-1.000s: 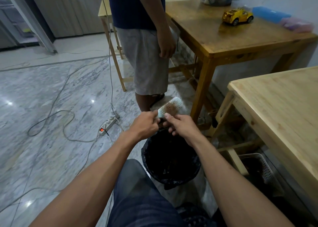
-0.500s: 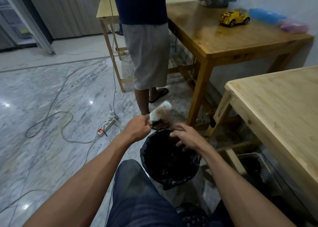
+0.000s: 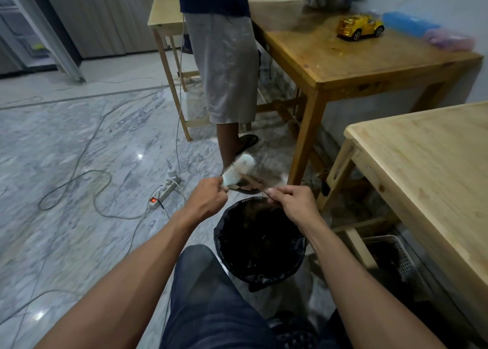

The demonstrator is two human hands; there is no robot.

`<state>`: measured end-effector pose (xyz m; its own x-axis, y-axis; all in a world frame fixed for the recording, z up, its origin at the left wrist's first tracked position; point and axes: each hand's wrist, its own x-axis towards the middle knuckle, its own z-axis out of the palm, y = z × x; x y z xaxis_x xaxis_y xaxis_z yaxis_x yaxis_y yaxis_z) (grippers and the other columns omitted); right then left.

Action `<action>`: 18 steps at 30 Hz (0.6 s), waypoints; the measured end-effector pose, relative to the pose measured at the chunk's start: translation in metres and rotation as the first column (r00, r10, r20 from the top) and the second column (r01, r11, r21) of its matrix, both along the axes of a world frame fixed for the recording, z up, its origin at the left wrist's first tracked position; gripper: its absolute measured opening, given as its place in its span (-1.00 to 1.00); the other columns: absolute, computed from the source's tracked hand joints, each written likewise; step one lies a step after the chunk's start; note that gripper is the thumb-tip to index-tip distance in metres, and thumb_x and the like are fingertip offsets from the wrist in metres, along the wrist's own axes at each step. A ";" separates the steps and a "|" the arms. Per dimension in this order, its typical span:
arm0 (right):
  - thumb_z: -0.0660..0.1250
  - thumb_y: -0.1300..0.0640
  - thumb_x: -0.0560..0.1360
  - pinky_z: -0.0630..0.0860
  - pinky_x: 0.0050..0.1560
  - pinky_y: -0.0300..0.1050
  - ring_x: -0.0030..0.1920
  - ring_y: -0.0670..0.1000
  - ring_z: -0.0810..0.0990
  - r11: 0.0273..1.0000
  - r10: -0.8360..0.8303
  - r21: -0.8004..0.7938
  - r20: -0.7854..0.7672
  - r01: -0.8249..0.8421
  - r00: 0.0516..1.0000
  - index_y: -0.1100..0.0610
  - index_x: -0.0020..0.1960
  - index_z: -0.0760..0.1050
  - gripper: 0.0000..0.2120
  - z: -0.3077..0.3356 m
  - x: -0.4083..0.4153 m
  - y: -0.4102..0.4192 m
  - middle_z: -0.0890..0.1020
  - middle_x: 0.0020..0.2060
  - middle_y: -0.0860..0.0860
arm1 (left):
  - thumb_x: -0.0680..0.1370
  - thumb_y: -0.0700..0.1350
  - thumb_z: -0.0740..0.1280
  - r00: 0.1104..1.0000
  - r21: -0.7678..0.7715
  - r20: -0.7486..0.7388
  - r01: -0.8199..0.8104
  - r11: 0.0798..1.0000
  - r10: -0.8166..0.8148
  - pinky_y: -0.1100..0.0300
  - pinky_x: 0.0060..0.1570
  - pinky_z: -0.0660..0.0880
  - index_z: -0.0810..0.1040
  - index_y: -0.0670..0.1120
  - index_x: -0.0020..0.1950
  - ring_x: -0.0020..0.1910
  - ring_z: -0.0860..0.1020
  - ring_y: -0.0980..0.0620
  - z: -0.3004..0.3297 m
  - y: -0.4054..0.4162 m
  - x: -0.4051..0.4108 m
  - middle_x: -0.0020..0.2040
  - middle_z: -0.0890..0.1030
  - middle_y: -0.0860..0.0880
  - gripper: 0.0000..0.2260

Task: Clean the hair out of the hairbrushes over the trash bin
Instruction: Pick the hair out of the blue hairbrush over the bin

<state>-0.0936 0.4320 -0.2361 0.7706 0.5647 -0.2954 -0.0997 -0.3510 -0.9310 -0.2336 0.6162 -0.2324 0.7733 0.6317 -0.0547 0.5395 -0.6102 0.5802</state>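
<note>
Above the black-lined trash bin, the left hand is clenched round the lower end of a pale hairbrush, with the head angled up and away toward the right. The right hand is pinched shut on a wisp of brownish hair that stretches from its fingertips back to the bristles — fingers closed, the hair taut between hand and brush.

The brush looks light and rigid, a plastic body that should take a firm grip at the handle without flexing; the bristle side is the part to leave free, and the handle end is probably the best hold. The hair is the opposite — soft, almost weightless, likely to cling to the fingers and drift rather than drop, so it wants pinching near the bristle roots and releasing low over the bin mouth. The liner looks thin and slack, so it will not help scrape hair off the fingers.

Beyond the hands, a second person stands by a wooden surface carrying a yellow toy car; a power strip and cables lie on the marble floor, and a lighter surface stands at the right.

No brand, label or writing can be read on the brush, the bin or anything else.
</note>
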 end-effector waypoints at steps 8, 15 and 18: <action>0.37 -0.27 0.53 0.44 0.32 -0.05 0.26 -0.06 0.55 0.996 0.074 -0.044 -0.057 -0.076 0.996 0.01 0.38 0.57 -0.46 0.010 -0.003 0.001 0.61 0.22 -0.12 | 0.62 -0.17 0.25 0.988 0.036 0.050 0.141 0.989 -0.143 0.06 -0.37 0.16 0.44 -0.27 -0.15 -0.45 0.28 -0.01 0.009 -0.011 0.005 -0.43 0.38 -0.07 -0.79; 0.49 -0.06 0.53 0.62 -0.01 -0.09 -0.21 -0.10 0.69 0.998 0.045 0.053 -0.013 -0.045 0.999 0.04 -0.17 0.74 -0.80 0.012 -0.010 0.018 0.75 -0.32 -0.08 | 0.56 -0.13 0.23 0.975 0.163 0.041 0.209 0.964 -0.218 0.01 -0.37 0.33 0.47 -0.17 -0.09 -0.34 0.43 -0.11 0.016 -0.019 0.012 -0.31 0.49 -0.06 -0.88; 0.49 0.00 0.54 0.54 -0.10 -0.22 -0.21 -0.12 0.70 0.999 0.022 0.042 0.106 -0.027 0.994 -0.02 -0.26 0.72 -0.79 0.010 -0.010 0.013 0.74 -0.37 -0.12 | 0.58 -0.18 0.25 0.999 -0.044 0.038 0.036 0.998 -0.034 0.07 -0.39 0.24 0.49 -0.21 -0.18 -0.38 0.41 -0.10 0.010 -0.009 0.007 -0.39 0.44 -0.07 -0.83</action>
<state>-0.1034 0.4453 -0.2265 0.7820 0.5941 -0.1885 0.0075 -0.3114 -0.9503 -0.2263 0.6073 -0.2223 0.7968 0.6019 -0.0529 0.4959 -0.6015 0.6263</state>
